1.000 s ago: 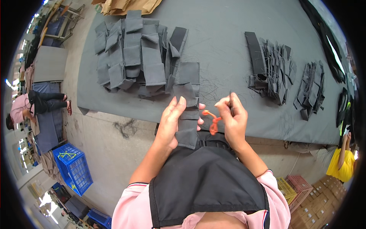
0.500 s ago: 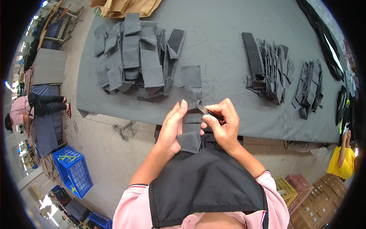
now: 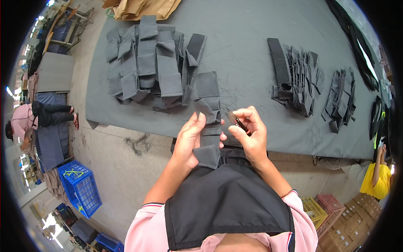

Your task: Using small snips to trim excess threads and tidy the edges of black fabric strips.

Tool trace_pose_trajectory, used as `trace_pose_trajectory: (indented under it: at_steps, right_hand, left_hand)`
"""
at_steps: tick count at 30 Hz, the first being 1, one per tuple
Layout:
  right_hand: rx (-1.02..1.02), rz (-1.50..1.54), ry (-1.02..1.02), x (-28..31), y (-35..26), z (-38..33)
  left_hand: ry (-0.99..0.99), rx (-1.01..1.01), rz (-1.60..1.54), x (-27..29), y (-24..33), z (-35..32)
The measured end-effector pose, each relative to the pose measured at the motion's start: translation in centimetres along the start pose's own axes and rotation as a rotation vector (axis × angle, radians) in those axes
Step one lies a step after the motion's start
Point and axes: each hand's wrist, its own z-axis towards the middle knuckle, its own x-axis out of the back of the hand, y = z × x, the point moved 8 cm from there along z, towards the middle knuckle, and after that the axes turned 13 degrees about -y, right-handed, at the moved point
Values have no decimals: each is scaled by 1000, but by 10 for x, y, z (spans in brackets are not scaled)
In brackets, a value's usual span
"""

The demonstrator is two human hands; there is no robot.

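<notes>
My left hand (image 3: 190, 140) is closed around a dark grey strip of folded fabric pieces (image 3: 208, 153), thumb on top and fingertips showing past its right edge. The strip's far end lies on the table; its near end hangs over my black apron (image 3: 228, 201). Just right of the strip, my right hand (image 3: 251, 133) grips small thread snips (image 3: 239, 123) with a dark handle. Their blades point up and left, apart from the fabric. Loose thread ends lie on the cloth beyond the snips.
A large pile of grey fabric pieces (image 3: 145, 63) lies on the grey-covered table (image 3: 239, 25) at left. Two smaller bundles (image 3: 300, 80) (image 3: 341, 98) lie at right. Brown paper (image 3: 142, 9) is at the far edge. A blue crate (image 3: 79, 187) stands on the floor; people work at both sides.
My right hand with the snips has drawn back slightly to the right, away from the strip. The fabric flap near the left thumb has dropped flatter.
</notes>
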Motion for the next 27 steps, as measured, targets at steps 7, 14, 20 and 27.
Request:
trace_pose_trajectory:
  at_steps: [7, 14, 20, 27]
  right_hand:
    - [-100, -51, -201, -41, -18, 29]
    - [-6, -133, -86, -22, 2, 23]
    - [-20, 92, -243, -49, -10, 18]
    - [22, 268, -246, -33, -23, 9]
  left_hand:
    - [-21, -59, 11, 6, 9, -20]
    - [-136, -76, -68, -1, -3, -12]
    - [-50, -202, -117, 2, 15, -20]
    - [4, -244, 27, 0, 26, -16]
